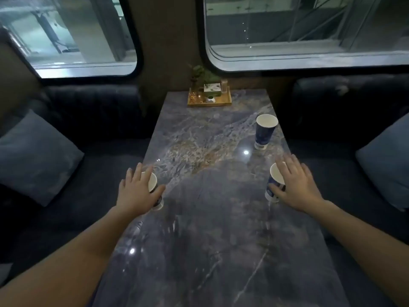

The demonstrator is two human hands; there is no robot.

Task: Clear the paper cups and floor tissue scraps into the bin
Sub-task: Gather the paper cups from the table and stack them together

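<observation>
Three blue-and-white paper cups stand upright on a dark marble table (210, 229). My left hand (137, 193) reaches over the left cup (153, 182), fingers spread past its rim and thumb along its right side. My right hand (296, 187) hovers over the near right cup (275, 173), fingers fanned above the rim and thumb lying against its wall. Both cups rest on the table. The far right cup (265, 129) stands alone, untouched. No bin or tissue scraps are in sight.
A wooden tray (228, 102) with a small plant and trinkets sits at the table's far end under the windows. Dark sofas flank the table, with a grey cushion (37, 156) on the left and another cushion (387, 160) on the right.
</observation>
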